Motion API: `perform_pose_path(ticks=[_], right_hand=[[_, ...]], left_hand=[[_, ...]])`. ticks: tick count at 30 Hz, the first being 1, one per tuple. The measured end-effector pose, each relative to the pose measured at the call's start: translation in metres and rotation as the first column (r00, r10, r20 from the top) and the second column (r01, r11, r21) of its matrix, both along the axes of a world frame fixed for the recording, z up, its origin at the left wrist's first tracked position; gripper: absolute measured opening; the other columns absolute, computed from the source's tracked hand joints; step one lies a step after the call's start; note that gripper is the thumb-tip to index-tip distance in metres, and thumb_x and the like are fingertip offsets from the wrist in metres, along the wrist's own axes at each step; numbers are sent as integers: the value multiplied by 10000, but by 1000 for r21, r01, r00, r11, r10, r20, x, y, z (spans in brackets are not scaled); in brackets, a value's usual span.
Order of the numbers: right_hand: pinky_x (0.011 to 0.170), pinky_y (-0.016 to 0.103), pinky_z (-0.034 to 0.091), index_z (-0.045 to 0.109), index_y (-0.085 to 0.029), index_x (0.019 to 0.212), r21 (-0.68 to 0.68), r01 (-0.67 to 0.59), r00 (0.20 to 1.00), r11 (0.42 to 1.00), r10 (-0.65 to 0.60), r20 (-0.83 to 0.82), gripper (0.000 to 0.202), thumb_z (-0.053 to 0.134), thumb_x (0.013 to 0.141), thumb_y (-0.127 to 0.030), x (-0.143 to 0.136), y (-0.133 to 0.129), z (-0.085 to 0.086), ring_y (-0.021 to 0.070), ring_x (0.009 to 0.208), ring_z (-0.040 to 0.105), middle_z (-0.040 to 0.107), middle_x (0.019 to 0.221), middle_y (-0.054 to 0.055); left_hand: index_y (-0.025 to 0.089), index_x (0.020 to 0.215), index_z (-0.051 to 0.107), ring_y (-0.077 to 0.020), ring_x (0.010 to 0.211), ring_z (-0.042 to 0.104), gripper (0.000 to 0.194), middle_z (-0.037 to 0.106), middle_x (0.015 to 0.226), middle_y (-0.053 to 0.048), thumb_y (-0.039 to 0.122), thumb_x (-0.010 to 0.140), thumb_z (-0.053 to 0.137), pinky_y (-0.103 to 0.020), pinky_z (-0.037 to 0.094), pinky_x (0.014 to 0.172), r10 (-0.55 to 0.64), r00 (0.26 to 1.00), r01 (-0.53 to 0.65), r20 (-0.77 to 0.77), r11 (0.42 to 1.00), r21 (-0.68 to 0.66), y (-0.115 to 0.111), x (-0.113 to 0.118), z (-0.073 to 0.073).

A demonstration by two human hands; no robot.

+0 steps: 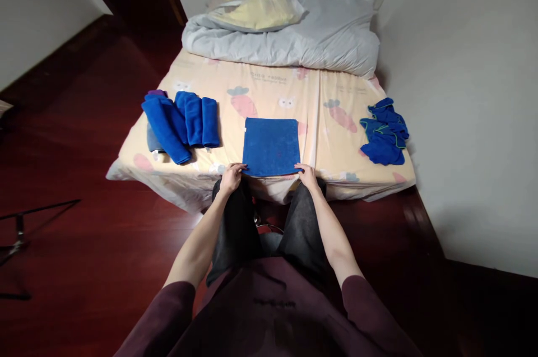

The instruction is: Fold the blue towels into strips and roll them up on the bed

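Note:
A blue towel (pixel 271 147) lies flat and square at the near edge of the bed, right in front of me. My left hand (pixel 232 176) pinches its near left corner between thumb and fingers. At the near right corner, my right hand (pixel 307 175) grips the cloth in the same way. Left of it rest several rolled or folded blue towels (pixel 193 119), with a bit of purple cloth (pixel 157 92) behind them. A crumpled heap of blue cloths with green edging (pixel 384 131) sits to the right.
The bed (pixel 269 85) has a patterned sheet. A grey-white quilt (pixel 336 26) and a yellowish pillow (pixel 264 7) lie across its far end. A white wall (pixel 462 93) stands close on the right. Thin dark stand legs (pixel 19 233) are on the floor at left.

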State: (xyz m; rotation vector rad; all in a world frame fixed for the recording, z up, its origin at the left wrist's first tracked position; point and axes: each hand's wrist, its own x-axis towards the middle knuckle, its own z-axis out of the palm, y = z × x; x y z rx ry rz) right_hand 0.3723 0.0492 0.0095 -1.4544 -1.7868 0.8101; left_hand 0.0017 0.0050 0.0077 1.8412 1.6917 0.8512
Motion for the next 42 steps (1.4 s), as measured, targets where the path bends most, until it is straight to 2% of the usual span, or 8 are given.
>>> perform_pose_path(ticks=[8,14,20,24,28,31,35,42], right_hand=[[1077,407,553,816,-213,1082,-26,49,999,998,-49,3,404,531,827,-84,4,2,-6,224,1030,759,811,1117,63],[952,382,597,807,-195,1014,-42,58,984,997,-64,-166,264,609,851,-259,1,14,-14,240,930,754,807,1040,78],[735,345,591,785,-175,960,-133,137,949,982,-168,-266,331,780,750,-431,-6,29,-18,224,760,696,775,904,80],[647,320,551,789,-155,1030,-163,98,947,982,-143,-289,501,873,645,-465,-3,35,-21,192,675,643,743,830,50],[649,307,544,792,-149,1036,-197,92,953,976,-144,-267,517,900,614,-428,-1,38,-25,185,691,643,747,837,48],[700,328,565,786,-140,1020,-222,140,939,965,-200,-279,474,888,634,-396,-2,42,-30,209,745,674,752,838,61],[746,342,575,768,-145,997,-192,166,930,967,-218,-296,430,859,676,-417,-4,44,-38,219,779,686,736,835,60],[768,355,583,720,-178,943,-140,192,933,971,-225,-282,391,774,757,-517,-7,34,-31,225,784,681,706,807,50]], left_hand=[[185,1179,766,-278,1203,626,421,728,1171,-127,148,870,482,-419,504,1108,128,992,-128,9,991,-25,-1,-4,-6],[176,1127,759,-297,1085,649,309,730,999,-127,252,912,550,-417,530,1006,181,983,-179,33,982,-61,13,-5,-8],[197,1005,726,-289,980,661,227,705,925,-111,360,918,594,-418,535,944,232,970,-228,68,972,-64,22,-4,-8],[205,988,697,-289,1008,666,254,697,991,-122,427,937,586,-433,530,969,255,962,-253,93,967,-37,26,-5,-11],[196,1023,692,-274,1030,675,300,692,1051,-126,463,943,581,-422,535,989,264,956,-267,127,964,10,28,-4,-18],[192,1070,687,-256,1018,685,336,710,1086,-115,488,937,598,-401,539,988,197,968,-203,155,979,28,28,-3,-19],[183,1089,673,-240,958,704,361,742,1006,-91,502,940,590,-362,558,913,127,967,-131,219,991,2,28,-2,-18],[182,1013,643,-230,894,702,322,735,941,-93,488,937,577,-341,564,839,202,936,-214,288,977,10,30,-1,-17]])
